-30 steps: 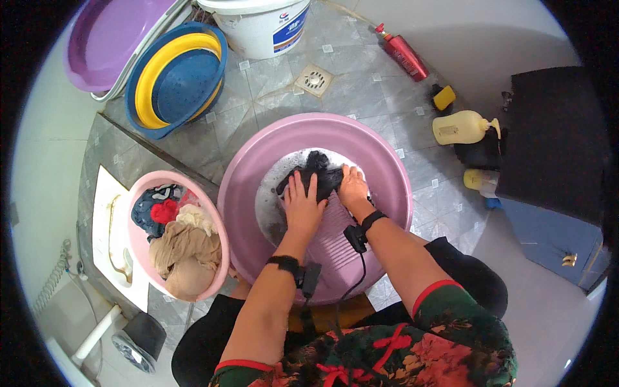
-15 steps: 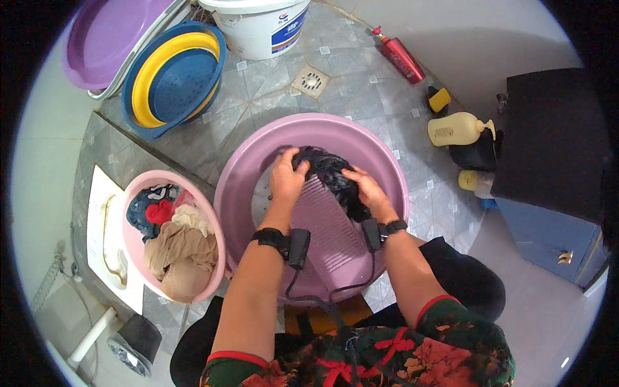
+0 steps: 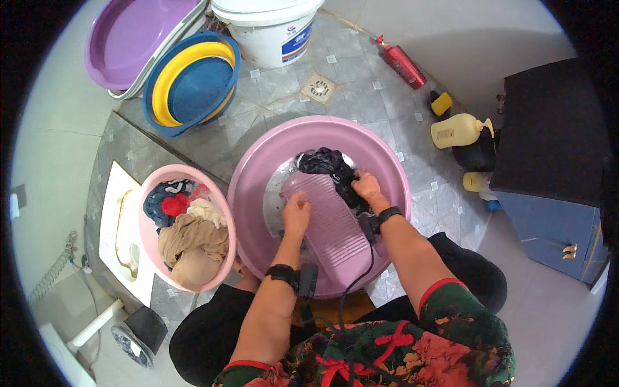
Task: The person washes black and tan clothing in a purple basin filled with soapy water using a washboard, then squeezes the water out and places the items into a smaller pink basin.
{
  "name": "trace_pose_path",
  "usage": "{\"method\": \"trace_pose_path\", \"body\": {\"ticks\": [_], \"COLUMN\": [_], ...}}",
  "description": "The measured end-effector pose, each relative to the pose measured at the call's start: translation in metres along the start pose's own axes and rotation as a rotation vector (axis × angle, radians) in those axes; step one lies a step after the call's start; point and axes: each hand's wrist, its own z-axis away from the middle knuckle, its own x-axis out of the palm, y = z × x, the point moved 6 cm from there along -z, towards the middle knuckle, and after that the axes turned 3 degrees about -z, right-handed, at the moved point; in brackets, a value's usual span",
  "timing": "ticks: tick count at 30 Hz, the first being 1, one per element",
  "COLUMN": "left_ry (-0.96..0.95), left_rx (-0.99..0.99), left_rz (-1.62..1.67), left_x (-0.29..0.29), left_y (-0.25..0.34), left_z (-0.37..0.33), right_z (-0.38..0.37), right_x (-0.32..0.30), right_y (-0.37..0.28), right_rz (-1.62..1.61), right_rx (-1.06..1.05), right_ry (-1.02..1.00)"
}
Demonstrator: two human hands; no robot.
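Note:
A pink plastic washboard (image 3: 332, 226) leans inside a large pink basin (image 3: 255, 155) that has some soapy water in it. Wet black cloth (image 3: 322, 161) is draped over the washboard's far end and runs down along its right side. My right hand (image 3: 369, 188) is closed on the cloth near the basin's right wall. At the washboard's left edge, my left hand (image 3: 296, 214) has its fingers curled round the edge, away from the cloth. Dark straps with small black boxes sit on both wrists, and a cable crosses the near end of the washboard.
To the left, a smaller pink basin (image 3: 229, 213) holds beige, red and dark clothes beside a white squat toilet (image 3: 109, 238). Behind stand a blue-yellow basin (image 3: 155, 97) and a white bucket (image 3: 258, 45). Bottles, including a cream pump bottle (image 3: 454, 131), and a blue cabinet (image 3: 548, 232) are right.
My left hand has let go of the black cloth and moved nearer, to the washboard's left edge. My right hand stays at the cloth, its fingers now drawn in. The view has shifted slightly.

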Motion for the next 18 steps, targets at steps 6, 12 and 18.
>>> {"method": "trace_pose_path", "body": {"ticks": [6, 12, 18], "left_ry": [0.057, 0.132, -0.118], "left_rx": [0.4, 0.608, 0.292], "left_rz": [-0.305, -0.181, -0.183], "left_x": [-0.016, -0.01, -0.027], "left_y": [0.074, 0.11, 0.089], "left_z": [0.041, 0.052, 0.05], "right_z": [0.051, 0.119, 0.063], "right_x": [-0.043, -0.085, -0.083], "right_y": [-0.079, -0.147, -0.102], "right_rz": [-1.103, -1.475, -1.288], "right_rx": [-0.007, -0.087, -0.085], "right_ry": [-0.27, -0.726, -0.238]}}
